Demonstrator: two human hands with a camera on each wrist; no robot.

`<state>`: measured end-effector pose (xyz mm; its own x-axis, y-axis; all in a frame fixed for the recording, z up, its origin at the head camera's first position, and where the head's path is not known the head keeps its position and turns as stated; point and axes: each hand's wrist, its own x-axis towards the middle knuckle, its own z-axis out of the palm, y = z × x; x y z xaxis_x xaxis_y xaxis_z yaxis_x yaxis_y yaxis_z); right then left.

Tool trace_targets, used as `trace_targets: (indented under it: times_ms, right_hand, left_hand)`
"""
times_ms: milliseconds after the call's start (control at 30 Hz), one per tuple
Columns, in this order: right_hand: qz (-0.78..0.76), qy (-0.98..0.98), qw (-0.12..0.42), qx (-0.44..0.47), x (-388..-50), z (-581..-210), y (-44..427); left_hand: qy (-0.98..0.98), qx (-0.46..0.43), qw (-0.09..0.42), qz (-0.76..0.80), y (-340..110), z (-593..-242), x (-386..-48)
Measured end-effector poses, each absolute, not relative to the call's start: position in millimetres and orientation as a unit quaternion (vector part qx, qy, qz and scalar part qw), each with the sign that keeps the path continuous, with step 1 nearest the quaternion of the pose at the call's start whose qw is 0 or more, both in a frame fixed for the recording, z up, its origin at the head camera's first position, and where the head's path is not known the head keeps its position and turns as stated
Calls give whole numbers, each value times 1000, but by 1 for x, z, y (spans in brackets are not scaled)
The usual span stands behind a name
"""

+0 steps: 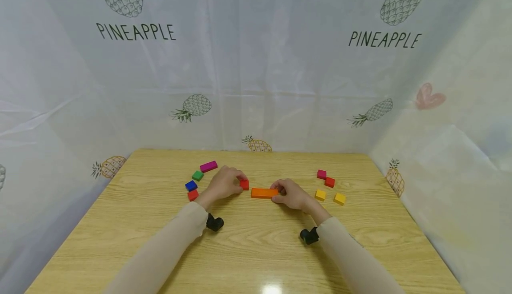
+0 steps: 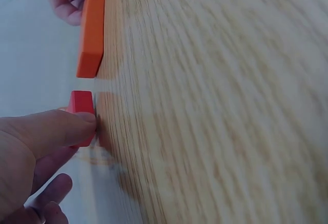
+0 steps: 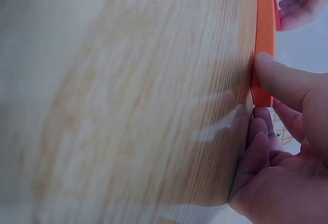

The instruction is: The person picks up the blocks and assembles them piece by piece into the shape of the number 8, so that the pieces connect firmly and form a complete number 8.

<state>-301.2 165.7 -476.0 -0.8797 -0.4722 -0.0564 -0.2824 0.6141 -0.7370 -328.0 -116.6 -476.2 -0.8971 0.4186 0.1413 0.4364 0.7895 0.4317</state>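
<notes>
As the table (image 1: 256,251) is viewed from the head, a small red block (image 1: 244,185) is pinched by the left hand (image 1: 223,183), and the right end of a long orange block (image 1: 262,193) is gripped by the right hand (image 1: 294,195). From the left wrist, the two blocks are seen near each other, parted by a narrow gap. From the right wrist, the orange block is seen held between thumb and fingers. Block positioning is presumably the step in hand; for the next move, steady grips and careful alignment across the gap would be needed.
</notes>
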Motion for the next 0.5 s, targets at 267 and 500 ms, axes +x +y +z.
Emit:
trace_targets:
  times_ms: [267, 500]
  right_hand:
    - [-395, 884, 129, -216, -301, -475, 167]
    - [-388, 887, 115, -223, -300, -476, 167]
  left_hand:
    - [-941, -231, 10, -245, -112, -477, -331]
    - [-938, -237, 2, -252, -111, -478, -332]
